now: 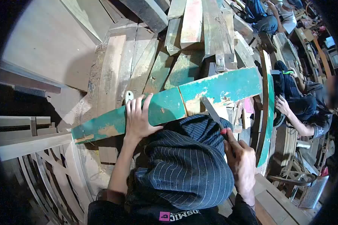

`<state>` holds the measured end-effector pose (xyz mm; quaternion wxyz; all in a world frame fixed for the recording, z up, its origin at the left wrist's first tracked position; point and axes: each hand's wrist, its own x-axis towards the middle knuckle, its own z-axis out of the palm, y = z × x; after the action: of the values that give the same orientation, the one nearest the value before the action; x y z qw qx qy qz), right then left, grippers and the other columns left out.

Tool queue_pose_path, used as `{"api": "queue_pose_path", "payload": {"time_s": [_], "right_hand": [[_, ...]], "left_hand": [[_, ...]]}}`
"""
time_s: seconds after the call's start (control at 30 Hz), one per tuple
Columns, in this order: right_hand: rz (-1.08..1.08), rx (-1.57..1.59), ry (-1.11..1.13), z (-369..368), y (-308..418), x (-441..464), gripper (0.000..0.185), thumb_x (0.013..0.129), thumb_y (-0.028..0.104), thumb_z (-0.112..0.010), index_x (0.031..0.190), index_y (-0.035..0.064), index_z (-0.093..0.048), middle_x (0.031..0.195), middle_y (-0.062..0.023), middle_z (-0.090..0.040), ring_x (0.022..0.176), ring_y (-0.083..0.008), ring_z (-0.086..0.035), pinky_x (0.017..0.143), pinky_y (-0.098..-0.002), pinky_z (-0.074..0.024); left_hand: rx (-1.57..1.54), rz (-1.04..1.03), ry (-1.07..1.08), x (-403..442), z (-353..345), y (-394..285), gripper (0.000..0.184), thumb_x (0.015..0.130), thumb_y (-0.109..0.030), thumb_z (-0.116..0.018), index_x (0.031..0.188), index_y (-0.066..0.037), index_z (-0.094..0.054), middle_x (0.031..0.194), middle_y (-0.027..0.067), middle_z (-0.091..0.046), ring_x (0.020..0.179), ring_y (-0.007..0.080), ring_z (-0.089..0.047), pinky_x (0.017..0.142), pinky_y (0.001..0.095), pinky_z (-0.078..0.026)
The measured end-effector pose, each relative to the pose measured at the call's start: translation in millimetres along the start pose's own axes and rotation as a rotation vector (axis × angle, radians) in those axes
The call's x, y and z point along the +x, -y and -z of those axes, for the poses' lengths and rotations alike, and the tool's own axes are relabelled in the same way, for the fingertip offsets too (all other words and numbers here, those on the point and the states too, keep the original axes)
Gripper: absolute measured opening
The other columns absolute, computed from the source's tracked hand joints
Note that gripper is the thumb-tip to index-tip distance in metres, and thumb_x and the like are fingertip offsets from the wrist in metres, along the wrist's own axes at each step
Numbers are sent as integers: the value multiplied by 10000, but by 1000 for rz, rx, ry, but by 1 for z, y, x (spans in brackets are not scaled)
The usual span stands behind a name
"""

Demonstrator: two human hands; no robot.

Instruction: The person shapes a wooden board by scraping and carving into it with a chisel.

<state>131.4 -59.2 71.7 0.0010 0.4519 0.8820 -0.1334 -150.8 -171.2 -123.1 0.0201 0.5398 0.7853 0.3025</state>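
Pinstriped cloth (187,165) over the bent knees lies nearest; clock directions run from there. At 9 o'clock stands a pale slatted frame (49,165), its top rail ending beside the left tip of a green-painted board (163,107). That board slants across loose timber from about 10 o'clock up to 1 o'clock, just beyond the knees, presumably so both hands reach it easily; whether a knee bears any weight is hidden. On it, at 10 to 11 o'clock, the left hand (138,120) is spread, fingers over the painted face and thumb by the near edge, gripping nothing, likely steadying the wood. Stacked planks (191,24) fill 12 o'clock. Near 1 o'clock, a flat-bladed tool (212,111) reaches a bare patch beside the board's dark cross line; contact pressure cannot be told. Its handle is wrapped by the closed right hand (241,159) at 3 o'clock, held low, perhaps for a shallow blade angle. Around 2 o'clock, a second green board (267,127) stands between this place and a seated co-worker (308,101).
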Motion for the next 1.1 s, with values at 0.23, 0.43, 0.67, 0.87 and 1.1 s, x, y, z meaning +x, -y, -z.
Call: {"api": "queue_pose_path", "payload": {"time_s": [0.23, 0.43, 0.67, 0.87, 1.1], "right_hand": [[27, 78, -88, -32, 13, 30, 422, 962, 170, -732, 1374, 95, -682, 738, -219, -652, 582, -352, -647, 580, -472, -500], [56, 103, -49, -19, 9, 33, 416, 997, 234, -683, 1400, 136, -651, 779, -229, -652, 636, -430, -668, 570, -525, -508], [-119, 70, -99, -14, -1, -21, 411, 956, 158, -738, 1362, 115, -696, 659, -173, -606, 552, -336, -645, 531, -462, -494], [-109, 159, -90, -15, 10, 7, 380, 966, 167, -722, 1337, 89, -700, 702, -223, -644, 603, -387, -667, 584, -482, -506], [-91, 124, -37, 3, 13, 8, 375, 980, 183, -705, 1348, 112, -693, 749, -247, -671, 661, -435, -685, 595, -508, -508]], "left_hand": [[10, -26, 16, 1, -1, 3, 1248, 468, -389, -972, 1539, -62, -422, 1338, 225, -529, 1285, 421, -483, 1125, 583, -334], [12, -15, 13, 2, 2, 0, 1233, 496, -440, -966, 1538, -66, -421, 1311, 203, -531, 1262, 406, -491, 1120, 585, -328], [-19, 11, 16, 2, 2, -1, 1196, 490, -416, -953, 1520, -76, -449, 1325, 187, -533, 1254, 401, -492, 1101, 558, -340], [-9, -20, -9, 2, -1, 1, 1188, 498, -414, -951, 1519, -72, -450, 1319, 187, -536, 1248, 403, -492, 1097, 556, -341], [9, -10, -21, 2, 1, 2, 1214, 497, -452, -955, 1534, -85, -441, 1310, 200, -528, 1257, 414, -485, 1109, 573, -333]]}}
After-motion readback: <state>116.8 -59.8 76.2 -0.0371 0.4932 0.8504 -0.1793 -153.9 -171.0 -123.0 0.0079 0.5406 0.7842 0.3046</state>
